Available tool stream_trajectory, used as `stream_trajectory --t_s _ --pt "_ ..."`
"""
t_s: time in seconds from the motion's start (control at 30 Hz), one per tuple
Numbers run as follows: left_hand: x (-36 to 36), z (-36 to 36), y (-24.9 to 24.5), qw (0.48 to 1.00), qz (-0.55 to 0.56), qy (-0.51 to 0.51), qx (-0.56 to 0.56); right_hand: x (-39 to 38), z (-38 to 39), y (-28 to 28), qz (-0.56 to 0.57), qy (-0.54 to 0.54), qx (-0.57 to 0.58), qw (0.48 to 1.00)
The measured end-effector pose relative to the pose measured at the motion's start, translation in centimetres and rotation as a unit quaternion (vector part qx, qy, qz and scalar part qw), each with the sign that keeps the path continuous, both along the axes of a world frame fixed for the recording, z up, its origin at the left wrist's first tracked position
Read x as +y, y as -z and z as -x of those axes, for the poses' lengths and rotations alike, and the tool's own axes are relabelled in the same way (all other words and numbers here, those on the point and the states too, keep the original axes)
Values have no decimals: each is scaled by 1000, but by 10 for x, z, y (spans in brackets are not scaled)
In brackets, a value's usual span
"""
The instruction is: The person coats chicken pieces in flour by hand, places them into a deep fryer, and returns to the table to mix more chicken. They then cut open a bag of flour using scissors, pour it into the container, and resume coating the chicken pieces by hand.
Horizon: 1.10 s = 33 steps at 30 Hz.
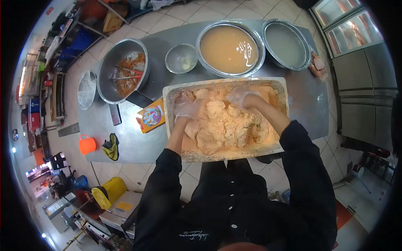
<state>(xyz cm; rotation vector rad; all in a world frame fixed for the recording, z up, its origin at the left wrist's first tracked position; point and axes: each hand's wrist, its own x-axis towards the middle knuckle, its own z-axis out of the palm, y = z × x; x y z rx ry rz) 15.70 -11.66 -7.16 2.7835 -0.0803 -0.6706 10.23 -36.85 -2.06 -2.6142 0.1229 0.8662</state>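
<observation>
A large rectangular tub (286,100) holds orange-tinted flour and several lumpy, flour-coated pieces that look like chicken (215,108). My left hand (188,108), in a clear plastic glove, is closed over a coated piece at the tub's left side, fingers partly blurred. A pinker, less coated piece (184,97) lies just beyond that hand. My right hand (243,98), also gloved, reaches into the flour near the far wall. Its fingers are smeared and partly hidden in flour, so their grip cannot be made out.
Behind the tub stand a basin of orange-brown liquid (228,50), a basin of cloudy liquid (287,46) and a small metal bowl (181,58). To the left are a deep bowl with red-handled tongs (130,75), a phone (115,114), a yellow box (151,116) and an orange cup (87,144).
</observation>
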Motion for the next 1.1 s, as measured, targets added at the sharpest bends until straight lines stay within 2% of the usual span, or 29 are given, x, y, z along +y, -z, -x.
stream_trajectory --t_s 0.03,0.1,0.13,0.17,0.2,0.23,0.27,0.3,0.37,0.4,0.47,0.5,0.57,0.6,0.67,0.7,0.73,0.77,0.8,0.83,0.87,0.9,0.93,0.97,1.0,1.03,1.07,1.1 --pt "1 6 17 997 24 -31 -72 2 -12 5 42 -92 67 993" --pt "-6 15 8 998 23 -60 -18 8 -19 7 82 -189 137 969" --pt "-7 15 1 996 24 -82 28 6 -17 3 -9 -61 117 991" --pt "-5 13 -4 995 24 -86 32 7 -16 0 -98 71 94 988" --pt "-3 10 -8 993 46 -53 91 11 -18 1 -96 67 98 988" --pt "-1 6 -8 986 70 -19 148 14 -22 1 -132 160 139 968" --pt "4 4 9 986 73 -23 148 15 -25 2 -166 252 178 937" --pt "8 4 31 976 130 -68 160 15 -26 11 -163 251 178 938" --pt "16 5 65 946 229 -150 176 14 -26 38 -319 258 216 886" --pt "16 6 67 927 274 -182 178 18 -26 43 -318 256 215 888" --pt "15 10 62 882 360 -238 190 30 -28 53 -368 196 209 885" --pt "14 14 57 853 404 -262 201 29 -28 62 -367 195 208 885" --pt "11 23 40 791 478 -303 230 26 -26 74 -367 115 247 889" --pt "9 29 27 770 502 -310 242 27 -26 58 -368 114 247 889" --pt "5 38 3 750 533 -299 253 26 -32 13 -161 -74 213 961" --pt "3 43 -5 764 543 -256 236 31 -32 -17 -159 -76 210 962" --pt "2 48 -6 790 550 -185 197 42 -26 -52 -68 -85 197 974" --pt "-1 53 -9 790 552 -182 195 48 -17 -82 24 -92 181 979" --pt "-4 58 -12 823 523 -174 137 48 -8 -106 2 -110 153 982" --pt "-6 64 -16 852 490 -165 79 47 6 -92 3 -108 149 983" --pt "-10 68 -46 903 400 -149 48 44 20 -64 39 -180 71 980" --pt "-16 72 -72 904 401 -142 45 43 34 -64 47 -180 12 982" --pt "-21 77 -95 936 327 -113 57 42 47 -65 58 -178 -46 981" --pt "-24 84 -107 962 249 -84 68 41 64 -61 58 -172 -49 982" --pt "-22 92 -104 964 247 -78 67 37 82 -48 42 -136 -112 983" --pt "-17 101 -93 980 199 -22 7 32 99 -33 26 -98 -175 979" --pt "-11 109 -80 987 150 34 -54 28 116 -14 26 -90 -178 980" --pt "-1 117 -63 987 148 43 -54 22 134 5 45 -156 -259 952"
